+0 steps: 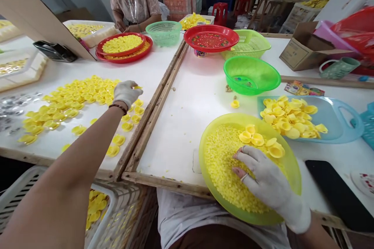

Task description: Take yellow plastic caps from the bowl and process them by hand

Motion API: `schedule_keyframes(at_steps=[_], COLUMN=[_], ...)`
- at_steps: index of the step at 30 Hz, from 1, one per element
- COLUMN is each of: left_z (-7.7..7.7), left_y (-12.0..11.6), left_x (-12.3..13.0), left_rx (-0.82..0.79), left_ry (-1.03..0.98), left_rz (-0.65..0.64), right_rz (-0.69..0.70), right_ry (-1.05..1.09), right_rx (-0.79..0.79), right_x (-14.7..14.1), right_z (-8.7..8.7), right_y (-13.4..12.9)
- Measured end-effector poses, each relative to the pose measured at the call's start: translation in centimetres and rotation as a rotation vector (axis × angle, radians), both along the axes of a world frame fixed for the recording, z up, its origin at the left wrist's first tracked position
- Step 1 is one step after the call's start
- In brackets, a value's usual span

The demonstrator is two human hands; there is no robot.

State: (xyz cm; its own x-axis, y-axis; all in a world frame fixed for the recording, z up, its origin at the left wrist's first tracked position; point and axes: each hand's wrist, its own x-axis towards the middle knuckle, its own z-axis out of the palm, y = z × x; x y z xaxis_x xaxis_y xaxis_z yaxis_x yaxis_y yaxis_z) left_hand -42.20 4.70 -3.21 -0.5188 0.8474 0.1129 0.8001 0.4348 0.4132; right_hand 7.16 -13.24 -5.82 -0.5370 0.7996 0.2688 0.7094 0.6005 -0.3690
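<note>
In the head view, my left hand [127,92] wears a white glove with bare fingertips and pinches a small yellow plastic cup [138,87] above the left table. Several similar yellow cups [90,91] lie spread around and behind it, some in a loose row below the hand. My right hand [260,175], gloved the same way, rests on yellow pellets [224,167] in a round yellow bowl [293,175]. Its thumb and fingers are apart, with nothing visible between them. A few empty-looking yellow cups [257,139] sit on the pellets just beyond the fingers.
A blue tray [336,120] heaped with yellow cups is at right, near a black phone [336,194]. Behind stand a green basin [251,74] and a red tray [212,39]. Wooden edging [154,113] divides the tables. Another person [136,2] sits opposite.
</note>
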Motion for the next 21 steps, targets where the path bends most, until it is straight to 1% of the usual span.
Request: schedule_keyframes(at_steps=[2,3,5,8,10,12,14,15,17,19,20,21], left_z=[-0.2,-0.4,-0.9,-1.7,-1.9,-1.8,-1.4,-1.2,-0.8,-0.3,-0.1,0.1], left_y=[0.6,0.8,1.0,1.0,0.8,0.5,0.5,0.7,1.3,1.4,1.0,0.4], left_x=[-2.7,-3.5,-4.4,-4.6,-4.6,-4.5,-3.7,-2.9,-0.1,4.7,7.7,11.0], left_rx=[-0.084,-0.115,-0.152,-0.202,-0.218,-0.219,-0.211,-0.194,-0.107,0.051,0.139,0.207], left_ry=[-0.009,-0.013,-0.014,-0.011,-0.011,-0.008,0.003,0.024,0.089,0.146,0.148,0.126], left_rz=[0.059,0.077,0.107,0.14,0.133,0.109,0.07,0.043,-0.056,-0.23,-0.346,-0.478], right_rz=[0.003,0.014,0.039,0.059,0.055,0.041,0.003,-0.028,-0.128,-0.228,-0.264,-0.29], right_ry=[-0.051,-0.074,-0.113,-0.136,-0.116,-0.05,0.124,0.265,0.664,1.11,1.299,1.453], right_rx=[0.011,0.002,-0.03,-0.077,-0.128,-0.245,-0.441,-0.571,-0.862,-1.114,-1.199,-1.247], right_x=[-0.3,-0.5,-1.1,-2.0,-2.2,-2.3,-2.3,-2.3,-2.2,-1.7,-1.3,-0.9], right_z=[-0.4,-0.6,-1.0,-1.5,-1.5,-1.2,-0.6,-0.2,0.3,0.6,0.7,0.7], right_y=[-0.9,-1.3,-2.2,-2.8,-2.7,-2.2,-1.6,-1.2,-0.3,0.6,1.0,1.3])
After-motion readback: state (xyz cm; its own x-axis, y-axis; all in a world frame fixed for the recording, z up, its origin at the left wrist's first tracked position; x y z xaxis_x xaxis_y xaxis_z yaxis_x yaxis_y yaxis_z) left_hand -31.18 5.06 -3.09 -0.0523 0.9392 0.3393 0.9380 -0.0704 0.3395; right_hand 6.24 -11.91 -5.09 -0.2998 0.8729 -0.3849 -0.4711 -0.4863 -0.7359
